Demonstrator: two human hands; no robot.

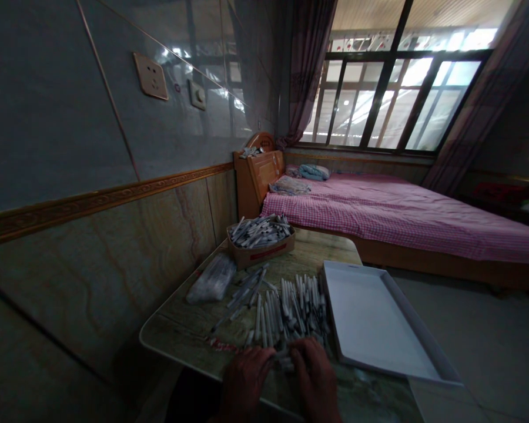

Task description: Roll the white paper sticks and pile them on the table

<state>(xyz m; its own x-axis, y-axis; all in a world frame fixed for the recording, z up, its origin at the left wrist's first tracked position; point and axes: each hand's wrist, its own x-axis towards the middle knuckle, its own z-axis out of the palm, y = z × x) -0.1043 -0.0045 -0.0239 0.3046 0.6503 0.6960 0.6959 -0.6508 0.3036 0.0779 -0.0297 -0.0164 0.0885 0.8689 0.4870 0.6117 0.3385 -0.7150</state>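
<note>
At the table's near edge, my left hand (pixel 249 373) and my right hand (pixel 314 373) are closed, fingertips facing each other. Between them they pinch a pale, slim pen (pixel 283 356), its ends covered by my fingers. Just beyond my hands lies a dense row of white and clear pens (pixel 297 305), pointing away from me. More loose, darker pens (pixel 247 288) are scattered to its left. A small red-and-white strip (pixel 223 345) lies beside my left hand. The dim light blurs the small details.
A cardboard box (pixel 262 257) heaped with pens stands at the back of the marbled table (pixel 180 329), near a clear plastic bag (pixel 214 279). A shallow white tray (pixel 379 317) overhangs the right edge. A tiled wall borders the left; a bed (pixel 379 211) stands beyond.
</note>
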